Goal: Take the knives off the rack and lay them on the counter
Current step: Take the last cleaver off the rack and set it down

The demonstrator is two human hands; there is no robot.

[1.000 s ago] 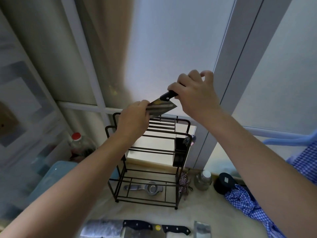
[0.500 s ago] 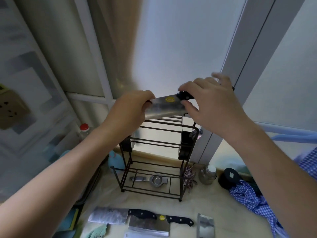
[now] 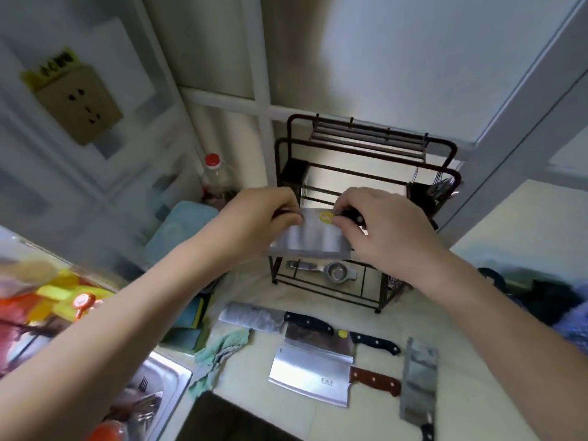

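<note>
A cleaver (image 3: 310, 240) with a yellow sticker and a black handle hangs in the air in front of the dark wire rack (image 3: 366, 148), held flat by both hands. My left hand (image 3: 257, 218) pinches the far end of its blade. My right hand (image 3: 381, 227) grips the handle end. On the pale counter (image 3: 375, 418) below lie several cleavers: one with a black handle (image 3: 254, 318), another black-handled one (image 3: 318, 340), a shiny one with a brown handle (image 3: 310, 377), and a grey one (image 3: 418, 383) pointing toward me.
A metal squeezer (image 3: 331, 272) lies on the rack's bottom shelf. A red-capped bottle (image 3: 214, 176) and blue sponge box (image 3: 181, 230) stand left of the rack. A green cloth (image 3: 219, 351) and a steel sink (image 3: 152, 399) are at lower left. Blue checked fabric (image 3: 569, 323) lies right.
Both hands have carried the cleaver down from above the rack's top to the front of the rack, and its blade now faces up flat. The view has tilted down toward the counter.
</note>
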